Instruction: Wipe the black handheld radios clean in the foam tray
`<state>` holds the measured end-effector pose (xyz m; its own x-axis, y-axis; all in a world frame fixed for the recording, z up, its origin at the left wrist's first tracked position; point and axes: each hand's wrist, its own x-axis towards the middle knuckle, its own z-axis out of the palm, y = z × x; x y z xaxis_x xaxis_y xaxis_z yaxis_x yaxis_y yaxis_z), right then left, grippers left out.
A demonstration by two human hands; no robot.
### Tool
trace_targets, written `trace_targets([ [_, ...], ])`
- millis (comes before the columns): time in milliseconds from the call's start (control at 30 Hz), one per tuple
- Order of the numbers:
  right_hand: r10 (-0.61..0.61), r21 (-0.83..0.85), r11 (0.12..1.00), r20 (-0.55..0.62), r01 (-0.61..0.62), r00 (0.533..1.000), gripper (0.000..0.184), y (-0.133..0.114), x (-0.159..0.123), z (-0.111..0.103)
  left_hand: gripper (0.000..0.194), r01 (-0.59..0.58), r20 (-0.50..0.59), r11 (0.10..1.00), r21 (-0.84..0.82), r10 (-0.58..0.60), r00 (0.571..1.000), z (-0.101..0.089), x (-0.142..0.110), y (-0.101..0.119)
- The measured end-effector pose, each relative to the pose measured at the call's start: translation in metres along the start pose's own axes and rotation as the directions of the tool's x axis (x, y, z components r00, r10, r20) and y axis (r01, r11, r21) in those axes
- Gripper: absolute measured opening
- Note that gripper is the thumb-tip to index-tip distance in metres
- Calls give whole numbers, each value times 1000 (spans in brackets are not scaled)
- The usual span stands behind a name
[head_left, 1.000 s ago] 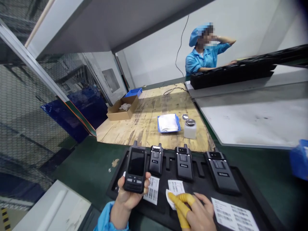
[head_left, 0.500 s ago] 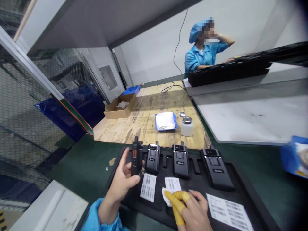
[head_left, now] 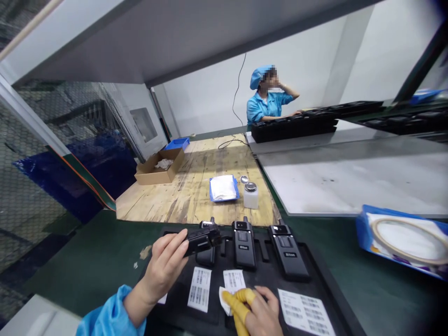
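Observation:
My left hand is wrapped around a black walkie-talkie, holding it tilted sideways above the left part of a black tray. Behind it, another walkie-talkie is partly hidden. Two more, a middle walkie-talkie and a right walkie-talkie, lie face up in the tray. My right hand, with yellow finger cots on some fingers, pinches a small white wipe over the tray. Below the radios lie printed barcode labels, including a left label and a right label.
On the wooden board stand a stack of white wipes, a pump bottle and a cardboard box. A blue box with a tape roll sits at the right. A co-worker sits behind black trays.
My left hand has turned the walkie-talkie from upright to nearly sideways, its fingers now closed over it. My right hand keeps the wipe. The view has shifted, revealing more on the right.

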<state>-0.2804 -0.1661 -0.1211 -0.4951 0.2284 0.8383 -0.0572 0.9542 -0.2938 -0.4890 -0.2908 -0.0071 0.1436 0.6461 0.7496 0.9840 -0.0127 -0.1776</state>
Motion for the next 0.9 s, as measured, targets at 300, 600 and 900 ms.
trace_targets([
  [300,9,13,1000,18,-9,1000,31,1,-1,1,60,-184,40,982,41,182,982,-13,0,-9],
  [600,24,-1,1000,92,-24,995,37,0,1,-7,59,336,-16,942,3,-336,942,-3,-2,-9],
  [900,45,38,998,71,-47,996,37,-5,9,-13,64,885,202,437,162,-892,404,19,-21,-30],
])
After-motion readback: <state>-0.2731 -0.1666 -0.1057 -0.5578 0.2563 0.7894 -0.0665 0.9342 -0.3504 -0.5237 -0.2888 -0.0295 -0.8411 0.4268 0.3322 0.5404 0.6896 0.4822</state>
